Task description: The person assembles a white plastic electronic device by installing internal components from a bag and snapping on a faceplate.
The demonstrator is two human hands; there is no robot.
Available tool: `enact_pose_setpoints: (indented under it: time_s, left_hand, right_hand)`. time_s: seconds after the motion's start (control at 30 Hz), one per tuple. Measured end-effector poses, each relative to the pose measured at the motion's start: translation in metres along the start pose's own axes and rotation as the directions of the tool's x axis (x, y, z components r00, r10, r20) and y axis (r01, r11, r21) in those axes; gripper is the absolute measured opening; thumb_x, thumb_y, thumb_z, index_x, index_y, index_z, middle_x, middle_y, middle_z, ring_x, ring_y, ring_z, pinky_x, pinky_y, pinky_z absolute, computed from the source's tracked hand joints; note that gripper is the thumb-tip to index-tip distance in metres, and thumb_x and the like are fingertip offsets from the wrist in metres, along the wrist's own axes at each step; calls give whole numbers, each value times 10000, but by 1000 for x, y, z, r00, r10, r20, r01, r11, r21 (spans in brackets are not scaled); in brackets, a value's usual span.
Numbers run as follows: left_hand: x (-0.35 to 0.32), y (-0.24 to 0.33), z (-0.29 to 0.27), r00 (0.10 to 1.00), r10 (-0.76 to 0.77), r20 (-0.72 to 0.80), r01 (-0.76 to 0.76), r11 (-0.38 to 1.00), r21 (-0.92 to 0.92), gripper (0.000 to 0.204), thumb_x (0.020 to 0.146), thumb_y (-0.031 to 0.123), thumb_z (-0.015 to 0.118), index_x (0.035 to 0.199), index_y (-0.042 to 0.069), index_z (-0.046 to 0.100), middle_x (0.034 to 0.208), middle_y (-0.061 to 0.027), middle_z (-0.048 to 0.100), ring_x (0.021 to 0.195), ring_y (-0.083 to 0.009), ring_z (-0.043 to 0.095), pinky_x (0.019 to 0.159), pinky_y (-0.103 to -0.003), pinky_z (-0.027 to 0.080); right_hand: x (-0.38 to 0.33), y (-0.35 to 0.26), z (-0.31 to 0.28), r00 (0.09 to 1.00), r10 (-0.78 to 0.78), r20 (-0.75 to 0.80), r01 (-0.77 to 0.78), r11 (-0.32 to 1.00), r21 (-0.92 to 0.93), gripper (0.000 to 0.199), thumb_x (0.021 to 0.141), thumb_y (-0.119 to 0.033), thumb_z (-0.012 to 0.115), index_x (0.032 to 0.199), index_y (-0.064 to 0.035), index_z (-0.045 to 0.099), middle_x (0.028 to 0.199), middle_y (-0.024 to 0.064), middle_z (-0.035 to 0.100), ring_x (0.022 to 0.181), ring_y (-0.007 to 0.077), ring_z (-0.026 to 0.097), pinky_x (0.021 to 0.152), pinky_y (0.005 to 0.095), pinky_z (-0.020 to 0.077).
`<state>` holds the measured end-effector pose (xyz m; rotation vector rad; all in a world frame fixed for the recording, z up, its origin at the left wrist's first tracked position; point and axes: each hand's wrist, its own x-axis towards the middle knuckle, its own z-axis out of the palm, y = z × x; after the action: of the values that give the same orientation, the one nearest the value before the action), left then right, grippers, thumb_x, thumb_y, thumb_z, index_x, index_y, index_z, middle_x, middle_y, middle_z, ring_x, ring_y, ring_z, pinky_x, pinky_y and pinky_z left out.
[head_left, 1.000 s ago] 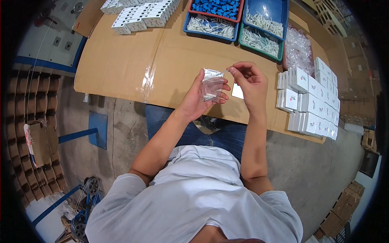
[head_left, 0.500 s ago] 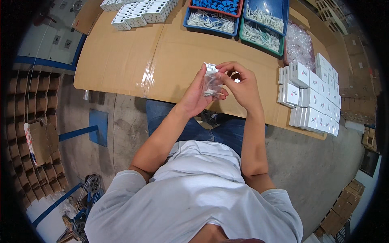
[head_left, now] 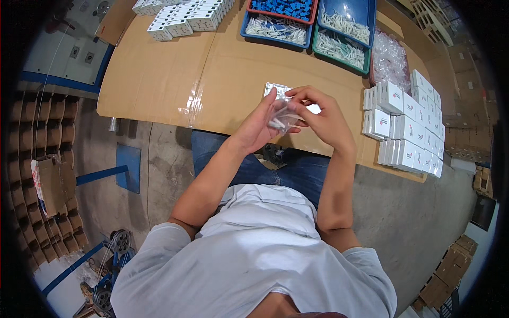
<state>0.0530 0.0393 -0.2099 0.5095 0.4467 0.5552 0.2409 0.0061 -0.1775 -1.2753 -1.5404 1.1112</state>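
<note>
A small clear plastic bag with small white pieces in its lower part is held above the table's near edge. My left hand grips the bag from the left, its thumb pointing up along the side. The thumb and fingers of my right hand pinch the bag's upper right part. Just beyond my fingertips is a white plastic part, half hidden by the hands; whether a hand touches it I cannot tell.
The table is covered in brown cardboard. White units stand in rows at the far left. Trays hold blue pieces and white plugs. A reddish tray of clear bags and stacked white boxes are at the right.
My right hand has moved slightly right and nearer to me, drawing the bag's top with it. The bag now tilts rightward, and more of the white part behind it shows.
</note>
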Motion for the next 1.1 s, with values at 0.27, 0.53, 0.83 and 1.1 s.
enact_pose_setpoints:
  time_s: [0.27,0.53,0.83,1.1]
  left_hand:
    - [-1,-4,-4,926,367,-85,-261,789,557,351,1103,280,516,1212,14,718,1138,-63,735,1065,-138,679,962,-326,535]
    - [1,-8,-4,871,489,-56,-372,728,576,226,1045,143,632,1152,-39,714,1056,-83,755,981,-118,698,888,-272,557]
    - [1,-8,-3,910,389,-146,-278,831,482,230,1027,105,646,1211,-29,679,1091,-98,742,964,-129,714,854,-275,589]
    - [1,-12,-8,907,417,-65,-338,810,479,281,974,3,676,1245,-41,616,1194,-127,695,1086,-181,692,920,-340,611]
  right_hand:
    - [-8,-15,-16,986,32,-165,-52,991,-120,177,929,-154,764,938,9,697,820,25,706,752,111,606,692,271,492]
    - [-9,-18,-14,987,58,-148,-76,990,-115,129,923,-119,771,984,-24,709,903,-4,711,781,57,611,697,233,491]
    - [-9,-6,-12,983,80,-167,-86,996,-34,128,917,-85,761,1000,-7,703,890,18,719,798,67,635,671,230,492]
    - [-5,-5,-8,965,94,-245,-56,986,160,149,931,-81,748,1060,-8,723,871,-3,700,774,56,618,663,215,482]
